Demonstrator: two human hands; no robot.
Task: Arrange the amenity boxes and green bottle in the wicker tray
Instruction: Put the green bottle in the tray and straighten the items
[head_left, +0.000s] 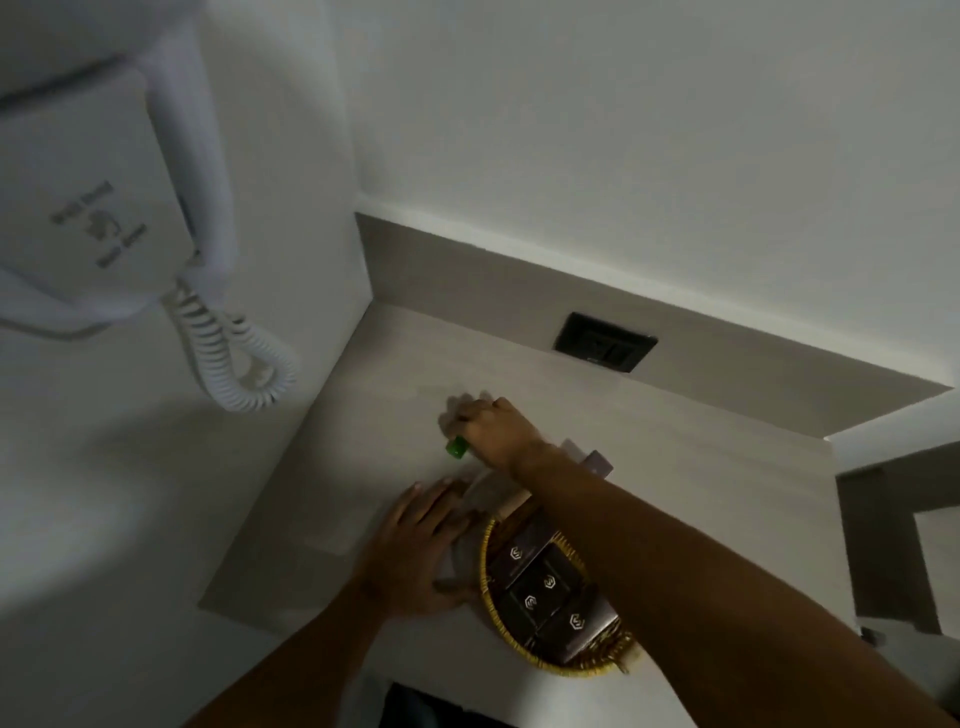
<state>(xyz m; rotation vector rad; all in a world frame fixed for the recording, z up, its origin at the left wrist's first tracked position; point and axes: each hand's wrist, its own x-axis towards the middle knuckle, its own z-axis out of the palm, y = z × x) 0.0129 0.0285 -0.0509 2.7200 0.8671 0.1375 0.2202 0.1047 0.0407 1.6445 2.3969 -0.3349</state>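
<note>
A yellow wicker tray (488, 582) sits near the front of the beige counter, with several dark brown amenity boxes (530, 582) lying inside it. My right hand (498, 428) reaches beyond the tray and is closed around a small green bottle (457, 448), of which only the end shows. My left hand (421, 551) lies flat on a pale grey, blurred object (483, 499) at the tray's left rim. A small grey box (597, 462) stands behind my right forearm, which hides part of the tray.
A white wall-mounted hair dryer (104, 197) with a coiled cord (239, 358) hangs on the left wall. A dark socket plate (605, 342) is set in the counter's back ledge. The counter ends at a corner on the right.
</note>
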